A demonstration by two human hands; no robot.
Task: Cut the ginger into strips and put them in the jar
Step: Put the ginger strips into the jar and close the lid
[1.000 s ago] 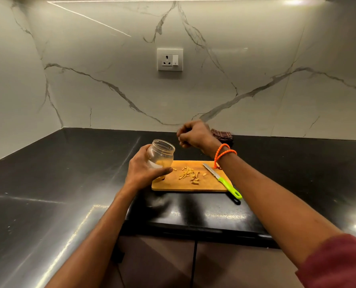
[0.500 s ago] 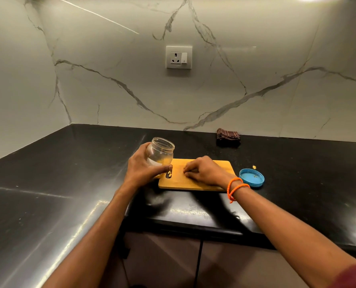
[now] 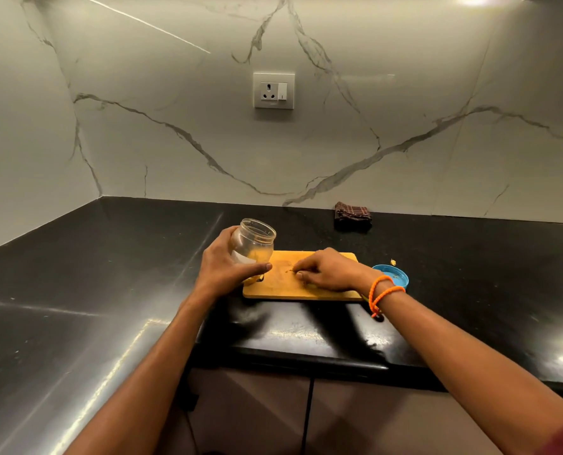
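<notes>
My left hand [image 3: 222,269] grips a clear glass jar [image 3: 254,243], tilted with its open mouth toward the right, at the left end of a wooden cutting board [image 3: 281,285]. Yellowish ginger shows inside the jar's lower part. My right hand [image 3: 327,270] lies on the middle of the board with its fingers curled down, gathering ginger strips [image 3: 288,270]; only a few small bits show beside the fingertips. The knife is hidden under my right wrist.
A blue jar lid [image 3: 395,275] lies on the black counter [image 3: 109,257] just right of the board, with a ginger scrap [image 3: 393,262] behind it. A folded dark checked cloth [image 3: 353,214] sits by the marble wall. The counter's front edge runs below the board.
My right hand came down from above the jar's mouth onto the board and now covers the strips and the knife. The jar stays in my left hand.
</notes>
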